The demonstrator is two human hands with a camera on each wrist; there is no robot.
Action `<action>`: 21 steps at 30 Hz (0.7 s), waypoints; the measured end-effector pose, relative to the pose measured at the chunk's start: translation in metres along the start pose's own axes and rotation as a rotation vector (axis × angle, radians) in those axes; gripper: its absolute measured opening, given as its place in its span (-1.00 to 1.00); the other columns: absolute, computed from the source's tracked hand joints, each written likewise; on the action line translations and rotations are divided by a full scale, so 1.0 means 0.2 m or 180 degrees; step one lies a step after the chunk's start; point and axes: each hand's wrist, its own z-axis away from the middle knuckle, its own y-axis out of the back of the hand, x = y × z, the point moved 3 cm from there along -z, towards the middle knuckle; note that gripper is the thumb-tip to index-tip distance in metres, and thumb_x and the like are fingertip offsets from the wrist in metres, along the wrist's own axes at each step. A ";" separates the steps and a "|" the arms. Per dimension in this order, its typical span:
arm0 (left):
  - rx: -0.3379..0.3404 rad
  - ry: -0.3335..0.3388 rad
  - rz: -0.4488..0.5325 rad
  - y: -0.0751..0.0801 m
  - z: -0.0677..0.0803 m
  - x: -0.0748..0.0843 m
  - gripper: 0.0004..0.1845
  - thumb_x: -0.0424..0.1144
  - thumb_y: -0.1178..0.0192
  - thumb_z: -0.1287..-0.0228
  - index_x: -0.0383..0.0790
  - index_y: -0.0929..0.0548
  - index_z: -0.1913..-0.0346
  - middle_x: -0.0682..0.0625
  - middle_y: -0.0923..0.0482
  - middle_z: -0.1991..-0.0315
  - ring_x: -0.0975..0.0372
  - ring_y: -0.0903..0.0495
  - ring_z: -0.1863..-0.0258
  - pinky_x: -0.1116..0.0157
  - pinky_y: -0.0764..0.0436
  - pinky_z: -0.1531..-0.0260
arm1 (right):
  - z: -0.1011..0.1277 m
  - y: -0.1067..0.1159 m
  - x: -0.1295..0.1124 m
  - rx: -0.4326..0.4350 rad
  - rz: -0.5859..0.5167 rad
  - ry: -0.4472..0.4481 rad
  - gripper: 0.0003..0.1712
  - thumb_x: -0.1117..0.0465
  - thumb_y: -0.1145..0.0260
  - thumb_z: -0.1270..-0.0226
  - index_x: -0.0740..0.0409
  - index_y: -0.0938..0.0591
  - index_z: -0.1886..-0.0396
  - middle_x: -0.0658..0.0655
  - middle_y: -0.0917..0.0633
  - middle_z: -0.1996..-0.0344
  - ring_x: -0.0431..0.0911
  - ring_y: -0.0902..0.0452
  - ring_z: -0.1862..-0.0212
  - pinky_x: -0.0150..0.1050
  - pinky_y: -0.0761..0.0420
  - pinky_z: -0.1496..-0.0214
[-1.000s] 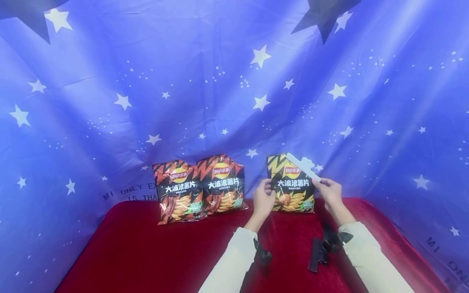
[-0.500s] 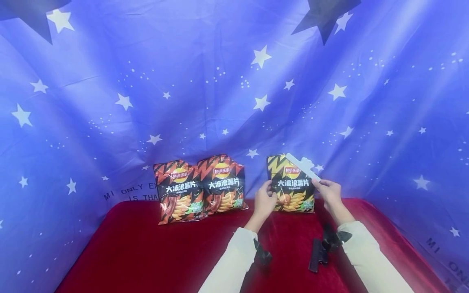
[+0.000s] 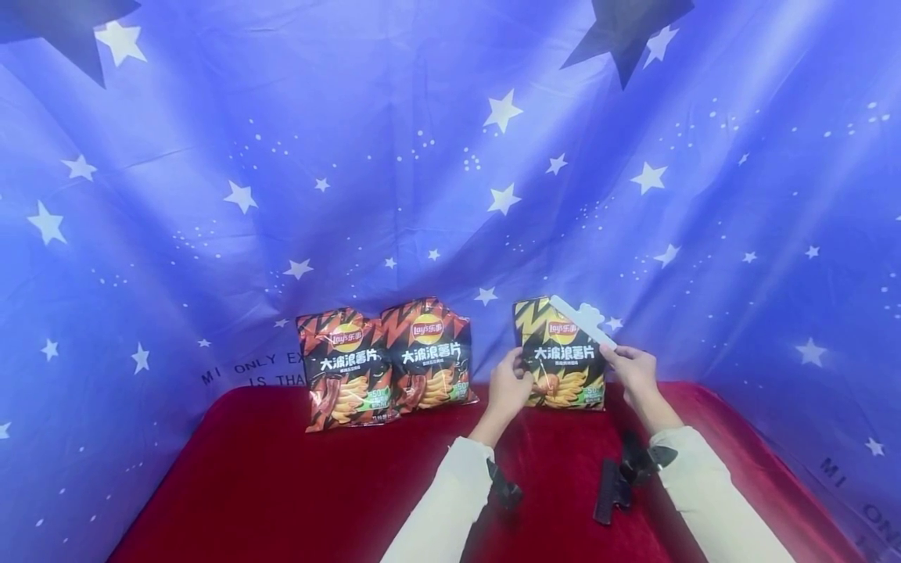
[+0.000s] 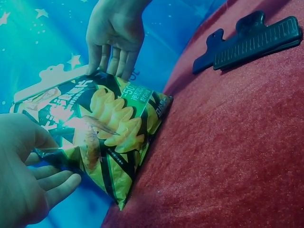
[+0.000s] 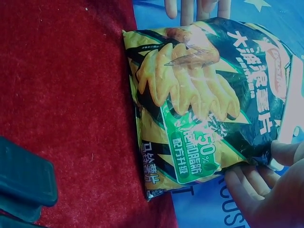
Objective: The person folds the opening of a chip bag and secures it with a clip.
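A yellow-and-black chip bag (image 3: 563,363) (image 4: 107,126) (image 5: 204,104) stands upright at the back of the red table (image 3: 281,485). A white sealing clip (image 3: 581,319) (image 4: 45,84) (image 5: 295,90) runs slantwise across its top right corner. My left hand (image 3: 519,377) (image 4: 33,166) pinches the bag's left edge, thumb in front and fingers behind. My right hand (image 3: 614,358) (image 5: 266,183) grips the bag's right edge by the lower end of the clip. The right hand (image 4: 114,45) shows its fingers on that edge in the left wrist view.
Two red-and-black chip bags (image 3: 345,369) (image 3: 429,356) lean side by side on the starry blue backdrop (image 3: 422,156), left of my hands. A black clip (image 3: 611,491) (image 4: 251,40) (image 5: 23,183) lies on the red cloth near my right forearm.
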 end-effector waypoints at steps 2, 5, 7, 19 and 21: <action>-0.0015 0.0025 0.0036 0.00 0.00 0.00 -0.42 -0.50 -0.22 -0.18 -0.33 -0.53 -0.33 -0.28 -0.69 -0.11 0.01 -0.74 0.01 0.15 -0.72 -0.03 | 0.00 0.00 0.00 0.0023 0.0017 -0.0001 -0.35 0.22 -0.32 -0.45 0.61 -0.38 -0.33 0.08 -0.66 0.34 -0.40 -0.55 0.52 -0.44 -0.69 0.33; -0.0019 0.0043 0.0117 0.01 0.01 0.01 -0.40 -0.50 -0.21 -0.17 -0.36 -0.51 -0.35 -0.30 -0.68 -0.12 -0.02 -0.73 -0.01 0.12 -0.71 -0.04 | 0.02 0.00 -0.02 0.0135 0.0005 0.0046 -0.38 0.24 -0.34 -0.42 0.57 -0.43 -0.32 -0.12 -0.63 0.51 -0.40 -0.54 0.53 -0.46 -0.65 0.35; -0.0012 0.0032 0.0153 0.03 0.01 0.02 -0.39 -0.51 -0.21 -0.16 -0.37 -0.50 -0.35 -0.32 -0.66 -0.14 -0.04 -0.72 -0.03 0.10 -0.70 -0.07 | 0.04 0.00 -0.05 0.0299 0.0028 0.0152 -0.40 0.25 -0.37 -0.40 0.54 -0.48 -0.29 0.03 -0.72 0.48 -0.43 -0.52 0.51 -0.52 -0.61 0.35; 0.0502 -0.0123 0.0363 0.34 -0.03 0.18 -0.46 -0.55 -0.18 -0.16 -0.32 -0.56 -0.27 -0.26 -0.70 -0.09 -0.05 -0.72 -0.06 0.09 -0.70 -0.09 | 0.19 -0.12 -0.30 0.0960 0.0054 0.1353 -0.48 0.32 -0.32 -0.39 0.32 -0.53 -0.33 0.41 -0.66 -0.18 0.21 -0.62 -0.14 0.02 -0.57 -0.32; 0.0611 -0.0093 0.0417 0.42 -0.04 0.21 -0.46 -0.55 -0.18 -0.17 -0.32 -0.56 -0.27 -0.28 -0.68 -0.10 -0.07 -0.71 -0.07 0.06 -0.70 -0.09 | 0.22 -0.15 -0.35 0.0831 -0.0009 0.1446 -0.49 0.31 -0.32 -0.41 0.33 -0.54 -0.32 0.40 -0.66 -0.18 0.08 -0.65 -0.08 -0.03 -0.57 -0.33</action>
